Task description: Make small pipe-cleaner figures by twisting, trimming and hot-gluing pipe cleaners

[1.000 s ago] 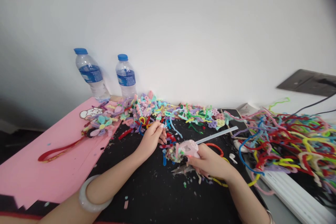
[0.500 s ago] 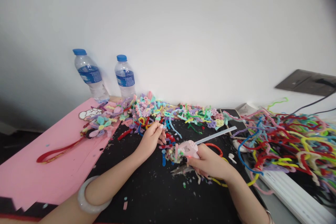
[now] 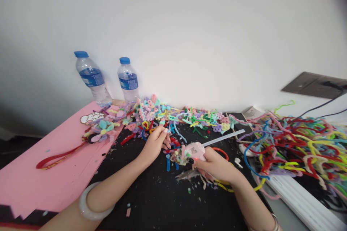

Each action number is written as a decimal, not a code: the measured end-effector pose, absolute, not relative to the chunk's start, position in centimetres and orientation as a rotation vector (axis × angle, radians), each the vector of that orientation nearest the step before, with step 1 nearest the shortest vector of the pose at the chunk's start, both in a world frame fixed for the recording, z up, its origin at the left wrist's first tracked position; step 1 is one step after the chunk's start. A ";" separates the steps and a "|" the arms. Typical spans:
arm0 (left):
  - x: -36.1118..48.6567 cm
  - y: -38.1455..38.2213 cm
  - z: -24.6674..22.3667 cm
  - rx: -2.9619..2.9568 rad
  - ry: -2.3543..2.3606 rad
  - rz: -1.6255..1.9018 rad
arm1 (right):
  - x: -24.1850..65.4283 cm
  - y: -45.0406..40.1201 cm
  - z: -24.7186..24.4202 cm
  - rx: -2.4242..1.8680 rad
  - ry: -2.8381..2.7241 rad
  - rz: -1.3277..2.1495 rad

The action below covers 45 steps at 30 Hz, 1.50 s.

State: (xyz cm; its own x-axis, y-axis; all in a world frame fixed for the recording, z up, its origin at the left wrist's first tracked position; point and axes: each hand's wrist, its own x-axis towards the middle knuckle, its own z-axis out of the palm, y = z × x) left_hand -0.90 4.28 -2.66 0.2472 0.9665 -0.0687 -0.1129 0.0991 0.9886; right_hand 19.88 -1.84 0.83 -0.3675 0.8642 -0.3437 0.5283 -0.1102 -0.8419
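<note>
Apparently at a gluing step: gripping glue gun (image 3: pixel 197 150) in right hand (image 3: pixel 214 163), pinching small blue piece (image 3: pixel 169 130) in left hand (image 3: pixel 155 143). Likely needs both brought together, steadily.

I've got left hand (image 3: pixel 155 142) with fingertips (image 3: pixel 165 130) pinched, rest curled beneath; left forearm (image 3: pixel 121 182) trails down-left of it. Right hand (image 3: pixel 213 166), apart, right of and nearer camera than left, wrapped in a grip; right forearm (image 3: pixel 248 195) runs down-right from it.
</note>
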 end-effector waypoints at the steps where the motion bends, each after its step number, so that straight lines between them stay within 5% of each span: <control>1: -0.9 4.3 -2.7 1.163 0.979 1.026 | 19.9 -1.8 0.8 -1.531 -1.835 1.484; 35: -0.9 4.1 -2.2 1.129 0.980 1.033 | 20.7 -1.6 0.3 -1.226 -1.578 1.732; 45: -0.9 4.1 -2.4 1.140 0.994 1.026 | 19.9 -1.8 0.3 -1.420 -1.725 1.623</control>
State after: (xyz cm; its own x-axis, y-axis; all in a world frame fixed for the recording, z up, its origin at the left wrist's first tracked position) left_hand -0.90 4.13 -2.35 0.2337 0.9684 -0.0868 -0.1181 0.1169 0.9861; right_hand 19.93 -1.76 0.34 -0.4186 0.8375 -0.3513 0.4015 -0.1763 -0.8987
